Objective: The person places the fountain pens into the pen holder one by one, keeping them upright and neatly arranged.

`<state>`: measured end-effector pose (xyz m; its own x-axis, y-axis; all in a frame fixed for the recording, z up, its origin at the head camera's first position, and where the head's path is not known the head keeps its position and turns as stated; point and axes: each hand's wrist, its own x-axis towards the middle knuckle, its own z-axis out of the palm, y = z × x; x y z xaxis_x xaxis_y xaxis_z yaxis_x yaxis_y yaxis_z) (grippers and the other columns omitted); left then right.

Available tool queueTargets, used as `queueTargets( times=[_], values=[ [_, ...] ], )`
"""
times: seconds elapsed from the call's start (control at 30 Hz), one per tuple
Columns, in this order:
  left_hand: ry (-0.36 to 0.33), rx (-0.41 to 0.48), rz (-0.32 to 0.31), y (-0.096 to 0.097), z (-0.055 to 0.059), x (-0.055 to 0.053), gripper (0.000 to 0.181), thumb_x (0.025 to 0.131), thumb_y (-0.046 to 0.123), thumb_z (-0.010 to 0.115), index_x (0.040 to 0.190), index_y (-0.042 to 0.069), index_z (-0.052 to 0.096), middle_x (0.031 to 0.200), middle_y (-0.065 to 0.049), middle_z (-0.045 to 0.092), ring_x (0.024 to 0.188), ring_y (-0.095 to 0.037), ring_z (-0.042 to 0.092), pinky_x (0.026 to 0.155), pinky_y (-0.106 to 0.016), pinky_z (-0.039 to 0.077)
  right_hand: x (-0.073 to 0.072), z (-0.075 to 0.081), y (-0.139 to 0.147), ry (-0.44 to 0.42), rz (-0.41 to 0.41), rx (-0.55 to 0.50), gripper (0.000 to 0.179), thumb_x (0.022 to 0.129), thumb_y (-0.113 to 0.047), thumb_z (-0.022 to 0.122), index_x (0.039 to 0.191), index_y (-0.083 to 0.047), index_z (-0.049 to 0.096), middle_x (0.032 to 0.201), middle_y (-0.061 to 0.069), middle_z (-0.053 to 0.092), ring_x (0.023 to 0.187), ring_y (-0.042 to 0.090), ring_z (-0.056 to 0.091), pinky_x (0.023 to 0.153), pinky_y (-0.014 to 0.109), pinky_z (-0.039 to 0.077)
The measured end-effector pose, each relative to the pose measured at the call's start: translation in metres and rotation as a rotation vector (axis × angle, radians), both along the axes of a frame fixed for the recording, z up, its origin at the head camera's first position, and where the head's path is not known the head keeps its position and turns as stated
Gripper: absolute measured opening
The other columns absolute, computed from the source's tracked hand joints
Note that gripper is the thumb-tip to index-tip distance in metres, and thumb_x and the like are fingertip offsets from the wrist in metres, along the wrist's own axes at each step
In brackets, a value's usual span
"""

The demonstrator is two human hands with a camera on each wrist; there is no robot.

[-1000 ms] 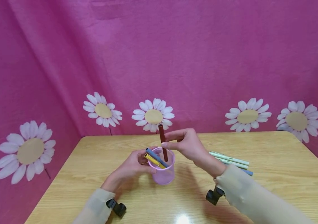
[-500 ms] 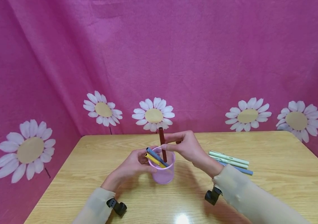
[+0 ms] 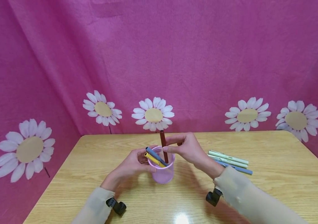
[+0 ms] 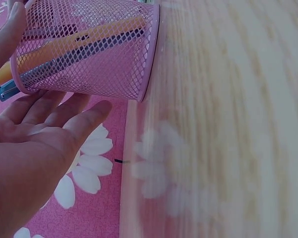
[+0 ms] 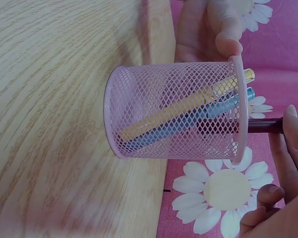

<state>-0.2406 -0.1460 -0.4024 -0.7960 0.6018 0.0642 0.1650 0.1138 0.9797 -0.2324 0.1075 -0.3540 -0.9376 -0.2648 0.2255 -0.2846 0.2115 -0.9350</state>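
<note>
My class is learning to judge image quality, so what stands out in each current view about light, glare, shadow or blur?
Head view: bright overall, with a white glare spot on the near part of the table and soft shadows across the wood; left wrist view: dimmer, wood grain blurred, a white flower faintly mirrored in the tabletop; right wrist view: also dim, yet the mesh cup looks fairly crisp.

Metal-looking mesh cup (image 5: 144,87), smooth dark red pen (image 3: 163,138), glossy wood-grain table (image 3: 276,155), matt cloth backdrop (image 3: 192,62)

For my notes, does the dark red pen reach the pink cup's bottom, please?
No, the dark red pen ends inside the pink cup, well above its base.
</note>
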Motion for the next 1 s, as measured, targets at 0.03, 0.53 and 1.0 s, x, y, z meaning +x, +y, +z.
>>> queueTargets(
  times=[0.03,0.53,1.0],
  values=[
    [0.000,0.001,0.000,0.000,0.000,0.000,0.070,0.091,0.004,0.083,0.154,0.004,0.053,0.142,-0.018,0.063,0.113,-0.031,0.069,0.099,-0.037,0.057,0.000,-0.001,0.000,-0.002,0.001,-0.002,0.028,0.086,-0.010,0.088,0.113,-0.004,0.082,0.103,0.007,0.080,0.107,0.023,0.065,0.077,0.028,0.050],
    [-0.006,0.015,0.004,0.000,0.000,-0.001,0.069,0.089,0.002,0.084,0.152,0.004,0.056,0.154,-0.013,0.054,0.118,-0.030,0.068,0.104,-0.039,0.054,-0.001,-0.007,0.002,0.043,0.013,0.062,0.027,0.086,-0.010,0.088,0.111,-0.004,0.083,0.101,0.005,0.080,0.107,0.019,0.067,0.081,0.029,0.051],
    [0.007,0.007,-0.001,-0.002,0.000,0.001,0.073,0.090,0.004,0.084,0.155,0.004,0.051,0.139,-0.015,0.066,0.119,-0.032,0.067,0.104,-0.041,0.054,-0.002,-0.011,0.000,0.063,0.011,0.129,0.026,0.084,-0.011,0.090,0.108,-0.006,0.084,0.098,0.004,0.080,0.096,0.017,0.067,0.066,0.024,0.048]
  ],
)
